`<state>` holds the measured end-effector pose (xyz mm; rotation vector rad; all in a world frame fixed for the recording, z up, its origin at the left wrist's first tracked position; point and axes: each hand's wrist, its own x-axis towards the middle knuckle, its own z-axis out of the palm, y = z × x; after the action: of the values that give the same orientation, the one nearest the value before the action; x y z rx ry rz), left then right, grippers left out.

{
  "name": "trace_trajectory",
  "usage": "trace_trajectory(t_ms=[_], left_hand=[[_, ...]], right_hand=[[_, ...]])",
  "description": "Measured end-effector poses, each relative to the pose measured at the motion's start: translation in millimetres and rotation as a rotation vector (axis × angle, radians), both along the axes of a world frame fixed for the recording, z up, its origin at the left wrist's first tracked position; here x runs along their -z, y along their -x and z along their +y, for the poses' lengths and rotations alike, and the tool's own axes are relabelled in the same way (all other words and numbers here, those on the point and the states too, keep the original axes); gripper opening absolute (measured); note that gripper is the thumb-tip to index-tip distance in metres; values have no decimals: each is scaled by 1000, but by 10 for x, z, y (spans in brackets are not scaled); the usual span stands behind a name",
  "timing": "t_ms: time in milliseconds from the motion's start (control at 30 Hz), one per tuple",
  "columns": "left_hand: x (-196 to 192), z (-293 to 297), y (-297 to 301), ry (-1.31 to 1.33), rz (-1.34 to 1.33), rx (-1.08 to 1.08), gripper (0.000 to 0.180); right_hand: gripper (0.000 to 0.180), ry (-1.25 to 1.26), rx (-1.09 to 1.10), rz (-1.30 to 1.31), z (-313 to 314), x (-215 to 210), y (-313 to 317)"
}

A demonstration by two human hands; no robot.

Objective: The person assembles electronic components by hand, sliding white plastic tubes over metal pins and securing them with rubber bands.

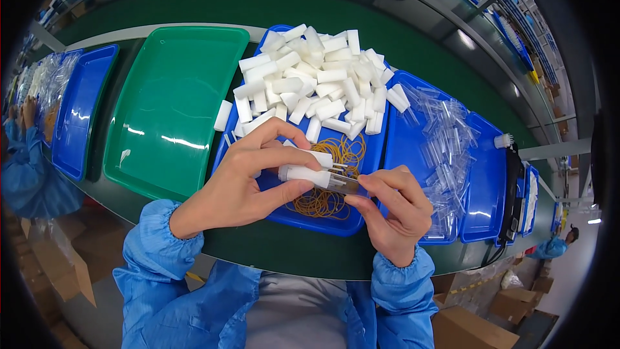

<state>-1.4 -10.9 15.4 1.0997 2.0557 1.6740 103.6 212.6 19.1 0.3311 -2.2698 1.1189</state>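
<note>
Holding a small bundle of white plastic pieces [309, 167] in the left hand [248, 178], grip pinching it above the rubber bands [332, 178] in the blue tray [303, 216]. Pinching a clear sleeve [345, 184] at the bundle's end with the right hand [394, 213].

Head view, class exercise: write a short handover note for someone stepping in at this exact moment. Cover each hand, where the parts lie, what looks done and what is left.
Left hand: grips several white plastic pieces bunched together, prongs pointing right.
Right hand: pinches a clear sleeve at the prong end of one piece.
Parts: a heap of loose white pieces on the middle blue tray, with yellow rubber bands below it; clear sleeves on the right blue tray; the green tray holds none.
Done: no finished pieces visible.
Left: likely the whole heap.
</note>
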Motion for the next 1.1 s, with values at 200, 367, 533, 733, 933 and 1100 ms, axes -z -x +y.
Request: trace_trajectory(t_ms=[200,367,533,733,933,1100], left_hand=[[-14,19,-9,21,23,-21,24],[-100,-2,-13,-19,-66,3,33],[-13,-21,55,-224,-520,23,35],[10,0,47,-230,-653,102,38],[72,110,-99,-241,-721,206,37],[63,140,-30,-206,-723,242,33]], right_hand=[[35,1,-4,-99,-17,-58,24],[35,60,6,-110,14,-40,7],[34,113,34,-110,69,-71,-36],[34,129,15,-124,55,-69,-24],[35,106,-20,-126,-51,-20,-22],[39,-26,14,-91,7,-43,-14]])
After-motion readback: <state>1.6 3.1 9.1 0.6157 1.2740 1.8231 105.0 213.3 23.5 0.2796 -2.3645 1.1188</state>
